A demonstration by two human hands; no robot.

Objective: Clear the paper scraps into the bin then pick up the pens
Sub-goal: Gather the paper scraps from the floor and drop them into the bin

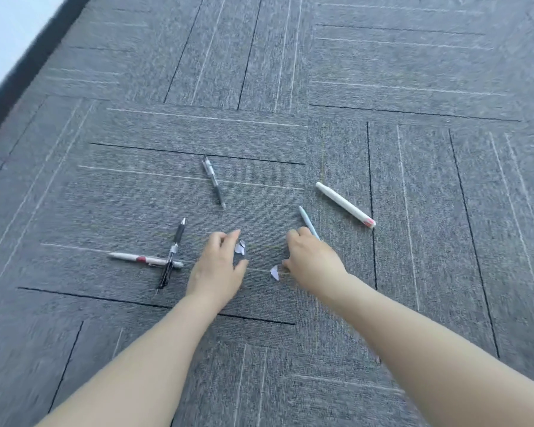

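Two small white paper scraps lie on the grey carpet. One scrap (240, 247) sits between the thumb and fingers of my left hand (219, 266), which is spread open just beside it. The other scrap (274, 272) lies just left of my right hand (312, 260), whose fingers curl down onto the carpet and hold nothing I can see. Several pens lie around: a clear black pen (214, 182), a light blue pen (308, 222) partly under my right hand, a thick white marker (345, 204), and a black pen (172, 253) crossed over a white and red pen (142, 259).
Grey carpet tiles (413, 87) with thin light and dark lines fill the view. A dark skirting and a pale wall (3, 35) run along the top left corner. No bin shows in the frame.
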